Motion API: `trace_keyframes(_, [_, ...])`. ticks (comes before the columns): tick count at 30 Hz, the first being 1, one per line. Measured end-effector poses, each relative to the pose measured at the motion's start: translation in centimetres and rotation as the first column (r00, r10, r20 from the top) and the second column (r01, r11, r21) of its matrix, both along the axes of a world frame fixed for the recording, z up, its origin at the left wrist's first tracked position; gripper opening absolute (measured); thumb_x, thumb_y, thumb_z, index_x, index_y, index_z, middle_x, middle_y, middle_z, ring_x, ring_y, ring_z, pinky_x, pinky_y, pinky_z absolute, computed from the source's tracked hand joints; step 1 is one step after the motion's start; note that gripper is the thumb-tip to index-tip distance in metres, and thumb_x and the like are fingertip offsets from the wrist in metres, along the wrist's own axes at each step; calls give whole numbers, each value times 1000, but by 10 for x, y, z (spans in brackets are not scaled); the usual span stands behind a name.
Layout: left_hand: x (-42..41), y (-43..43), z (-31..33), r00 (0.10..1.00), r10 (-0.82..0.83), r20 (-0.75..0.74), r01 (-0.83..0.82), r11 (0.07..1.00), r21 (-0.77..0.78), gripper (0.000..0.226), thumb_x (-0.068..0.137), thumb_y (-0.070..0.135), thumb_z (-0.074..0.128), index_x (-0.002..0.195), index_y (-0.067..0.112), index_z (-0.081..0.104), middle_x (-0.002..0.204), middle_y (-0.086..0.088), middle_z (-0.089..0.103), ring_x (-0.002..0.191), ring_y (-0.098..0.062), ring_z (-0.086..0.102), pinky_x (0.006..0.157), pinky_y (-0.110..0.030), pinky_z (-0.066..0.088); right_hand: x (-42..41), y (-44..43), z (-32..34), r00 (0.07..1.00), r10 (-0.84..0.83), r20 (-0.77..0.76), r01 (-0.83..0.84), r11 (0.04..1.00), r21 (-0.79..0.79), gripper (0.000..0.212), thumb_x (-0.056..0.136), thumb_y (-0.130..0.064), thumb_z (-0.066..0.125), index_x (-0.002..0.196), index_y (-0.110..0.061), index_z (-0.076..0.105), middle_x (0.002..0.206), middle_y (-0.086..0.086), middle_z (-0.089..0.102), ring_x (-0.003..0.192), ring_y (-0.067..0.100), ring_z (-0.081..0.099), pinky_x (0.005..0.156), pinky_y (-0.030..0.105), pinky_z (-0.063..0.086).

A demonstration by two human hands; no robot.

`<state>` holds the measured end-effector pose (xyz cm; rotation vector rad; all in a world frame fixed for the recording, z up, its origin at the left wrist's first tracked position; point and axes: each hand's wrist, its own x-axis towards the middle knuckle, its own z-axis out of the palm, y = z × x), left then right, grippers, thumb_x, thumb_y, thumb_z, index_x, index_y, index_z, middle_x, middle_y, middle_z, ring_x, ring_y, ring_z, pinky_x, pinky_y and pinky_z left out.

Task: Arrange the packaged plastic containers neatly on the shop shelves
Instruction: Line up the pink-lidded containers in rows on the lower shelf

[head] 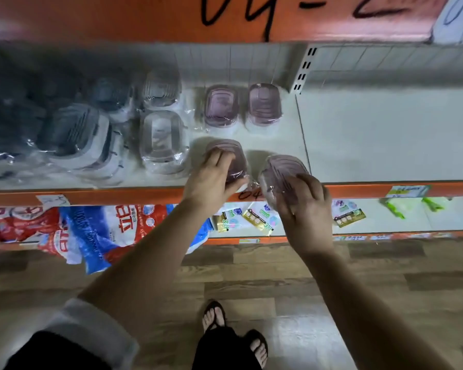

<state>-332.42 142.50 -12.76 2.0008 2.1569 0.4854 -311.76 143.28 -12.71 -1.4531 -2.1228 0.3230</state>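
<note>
**Head view.** The shelf (385,134) carries the wrapped containers in rows, sorted by colour.

The left grip (211,177) holds the left pink container (234,153), with the fingers spread over the lid and the thumb at the near edge. This container sits flat on the shelf at 6 o'clock from a back pink container (221,105). That position suggests it is being squared into a column behind the shelf lip.

The right grip (305,204) holds the right pink container (281,169), with the fingers curled over its wrapped top. This container is tilted at the front lip of the shelf, just beside the left one at its 3 o'clock. It is not yet set flat, and whether its base touches the shelf cannot be told. The tilt probably helps it clear the lip. Its likely seat is at 6 o'clock from the second back pink container (265,104).

Clear containers (162,141) and grey containers (75,132) lie toward 9 o'clock.

Caution: the loose wrap may snag on the neighbouring container during seating.
</note>
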Motion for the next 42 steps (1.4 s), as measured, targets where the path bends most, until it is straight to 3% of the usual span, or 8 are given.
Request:
trace_keyframes(8, [-19, 36, -15, 993, 2, -116, -2, 1000, 4, 53, 92, 43, 58, 130, 6, 52, 134, -13, 51, 126, -32, 44, 106, -34, 29, -4, 7, -15, 1000, 7, 19, -6, 1000, -15, 38, 88, -23, 62, 119, -1, 64, 123, 20, 59, 103, 43, 52, 91, 48, 45])
trace_keyframes(13, [-18, 26, -24, 988, 3, -155, -13, 998, -64, 56, 98, 39, 47, 144, 8, 40, 153, -11, 36, 146, -27, 24, 120, -35, 3, -13, 10, -16, 999, -18, 28, 18, 1000, -15, 36, 89, -19, 65, 120, -2, 63, 124, 20, 58, 106, 43, 52, 93, 48, 44])
trace_keyframes(15, [-14, 13, -25, 990, -6, -139, 2, 1000, -31, 52, 96, 35, 49, 140, 8, 47, 148, -14, 42, 139, -32, 35, 116, -42, 20, -18, 16, -17, 998, -35, 48, 36, 999, -33, 36, 91, -23, 65, 121, -3, 63, 126, 19, 57, 108, 43, 52, 95, 47, 42])
trace_keyframes(17, [-10, -4, -28, 987, -10, -163, 27, 995, 99, 37, 93, 31, 50, 122, 9, 61, 126, -12, 58, 114, -34, 55, 97, -43, 41, -23, 24, -18, 997, -32, 71, 36, 998, -59, 37, 92, -26, 63, 122, -4, 63, 128, 19, 56, 110, 44, 51, 97, 46, 41])
trace_keyframes(21, [-9, -29, -42, 982, -55, -181, 85, 982, 166, 24, 92, 24, 51, 99, 9, 67, 97, -9, 63, 90, -32, 58, 78, -40, 44, -30, 41, -20, 984, 27, 177, -15, 998, -69, 38, 95, -26, 60, 126, -4, 60, 132, 18, 54, 111, 44, 50, 100, 44, 37])
trace_keyframes(32, [-7, -34, -53, 994, -22, -104, 33, 994, 106, 27, 91, 25, 45, 97, 8, 65, 95, -8, 63, 87, -31, 58, 74, -39, 46, -56, 86, -20, 872, 85, 481, -14, 989, -148, 48, 103, -41, 25, 146, -20, 34, 153, 0, 29, 132, 31, 35, 109, 37, 28])
trace_keyframes(38, [-3, -35, -54, 996, 29, -89, -22, 997, 79, 29, 89, 27, 48, 99, 5, 66, 97, -10, 64, 88, -32, 58, 76, -39, 46, -58, 90, -20, 892, 173, 417, -65, 963, -261, 46, 102, -29, 34, 146, -18, 35, 156, 1, 30, 138, 38, 28, 107, 46, 36])
trace_keyframes(42, [3, -34, -49, 992, 64, -110, -67, 997, -24, 26, 91, 26, 52, 106, 7, 64, 103, -8, 61, 96, -29, 56, 83, -40, 43, -47, 77, -13, 909, 179, 377, -58, 949, -310, 52, 100, -30, 42, 148, -17, 32, 158, 1, 27, 145, 41, 15, 110, 50, 30])
